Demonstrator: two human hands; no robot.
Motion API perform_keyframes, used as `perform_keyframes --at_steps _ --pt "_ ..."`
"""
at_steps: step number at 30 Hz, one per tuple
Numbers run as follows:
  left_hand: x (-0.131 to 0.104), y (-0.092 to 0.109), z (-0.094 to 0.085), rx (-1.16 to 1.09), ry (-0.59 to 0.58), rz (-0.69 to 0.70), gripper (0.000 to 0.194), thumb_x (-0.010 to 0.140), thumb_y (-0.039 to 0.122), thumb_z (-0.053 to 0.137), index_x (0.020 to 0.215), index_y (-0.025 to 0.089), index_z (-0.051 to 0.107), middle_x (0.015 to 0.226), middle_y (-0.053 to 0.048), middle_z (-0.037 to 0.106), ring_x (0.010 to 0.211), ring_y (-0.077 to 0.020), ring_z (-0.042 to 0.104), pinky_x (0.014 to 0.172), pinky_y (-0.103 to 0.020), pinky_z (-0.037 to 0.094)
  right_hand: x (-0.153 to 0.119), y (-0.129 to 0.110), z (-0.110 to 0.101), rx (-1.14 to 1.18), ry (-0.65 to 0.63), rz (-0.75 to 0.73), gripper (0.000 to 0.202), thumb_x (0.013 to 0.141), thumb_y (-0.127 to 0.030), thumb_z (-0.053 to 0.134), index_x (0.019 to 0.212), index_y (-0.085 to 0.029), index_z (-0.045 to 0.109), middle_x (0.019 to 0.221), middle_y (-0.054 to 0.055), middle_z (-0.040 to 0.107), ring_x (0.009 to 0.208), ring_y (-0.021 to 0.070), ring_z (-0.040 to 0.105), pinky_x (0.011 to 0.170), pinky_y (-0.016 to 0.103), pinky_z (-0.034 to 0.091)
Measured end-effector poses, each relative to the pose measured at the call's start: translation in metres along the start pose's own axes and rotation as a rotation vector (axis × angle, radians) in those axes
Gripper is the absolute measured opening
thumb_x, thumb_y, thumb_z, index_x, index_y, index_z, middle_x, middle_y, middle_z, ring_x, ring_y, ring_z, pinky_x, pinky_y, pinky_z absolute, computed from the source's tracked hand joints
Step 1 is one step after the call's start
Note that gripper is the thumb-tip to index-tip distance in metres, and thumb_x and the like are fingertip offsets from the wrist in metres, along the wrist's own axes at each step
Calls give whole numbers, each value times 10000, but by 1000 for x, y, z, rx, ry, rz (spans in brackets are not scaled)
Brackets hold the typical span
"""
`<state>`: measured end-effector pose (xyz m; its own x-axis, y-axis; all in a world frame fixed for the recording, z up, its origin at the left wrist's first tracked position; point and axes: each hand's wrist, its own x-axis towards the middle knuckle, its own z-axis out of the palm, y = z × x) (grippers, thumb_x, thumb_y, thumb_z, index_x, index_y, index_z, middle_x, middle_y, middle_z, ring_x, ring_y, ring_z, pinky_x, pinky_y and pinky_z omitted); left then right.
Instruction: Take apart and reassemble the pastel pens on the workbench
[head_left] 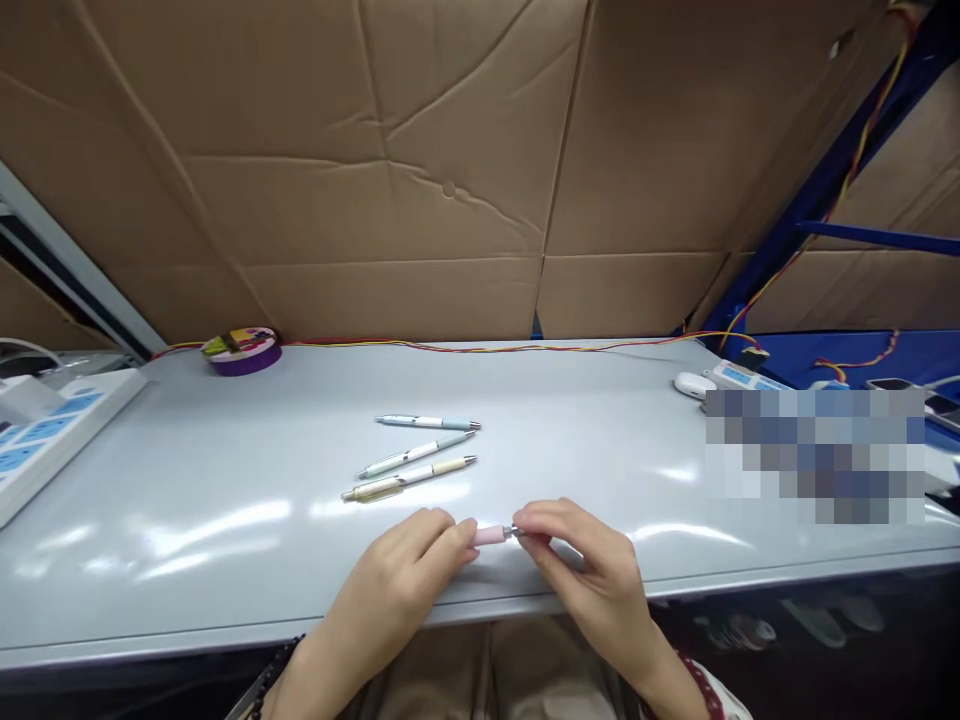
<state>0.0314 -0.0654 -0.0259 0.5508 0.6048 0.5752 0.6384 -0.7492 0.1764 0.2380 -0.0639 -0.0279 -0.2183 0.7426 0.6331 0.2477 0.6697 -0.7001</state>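
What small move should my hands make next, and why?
Probably a gentle twist with your right hand: its fingertips are at the metal tip, while your left hand grips the pink pen and can steady it.

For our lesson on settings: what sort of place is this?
Likely a makeshift workstation, perhaps in a workshop: cardboard sheeting lines the back, a blue metal frame stands at the right, and a power strip lies at the left.
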Motion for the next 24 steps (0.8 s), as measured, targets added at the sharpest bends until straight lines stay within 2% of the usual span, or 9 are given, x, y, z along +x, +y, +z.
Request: perform_keyframes --at_steps 9,15,20,22,24 --pt "-2 0 1 19 -55 -9 173 938 144 363 1034 178 503 778 -28 572 688 -142 569 588 -236 481 2 2 -1 49 -38 -20 210 817 -83 590 941 -240 653 845 7 697 753 151 637 657 265 526" --pt "-1 0 0 38 -95 -4 145 939 155 377 955 175 520 743 -18 554 666 -140 546 579 -224 450 1 3 2 -65 -57 15 61 855 -222 575 852 -203 634 748 19 666 687 149 612 603 251 496" --pt "0 1 2 42 -105 30 131 945 169 381 914 169 509 727 -16 546 632 -144 531 543 -237 427 -3 3 5 -229 -164 71 406 954 -341 347 635 -178 539 571 3 499 532 123 474 500 247 386" --pt "-1 1 2 23 -115 1 138 946 166 369 931 172 506 739 -16 546 647 -146 538 552 -238 435 -4 3 5 -174 -207 113 362 949 -383 349 763 -178 583 666 22 561 618 140 527 576 259 432" --pt "-2 0 3 10 -118 -28 144 947 161 357 971 178 498 763 -19 552 672 -149 548 568 -241 447 -3 3 2 -51 -234 176 289 902 -414 464 1076 -197 546 887 46 623 801 163 583 723 278 476"
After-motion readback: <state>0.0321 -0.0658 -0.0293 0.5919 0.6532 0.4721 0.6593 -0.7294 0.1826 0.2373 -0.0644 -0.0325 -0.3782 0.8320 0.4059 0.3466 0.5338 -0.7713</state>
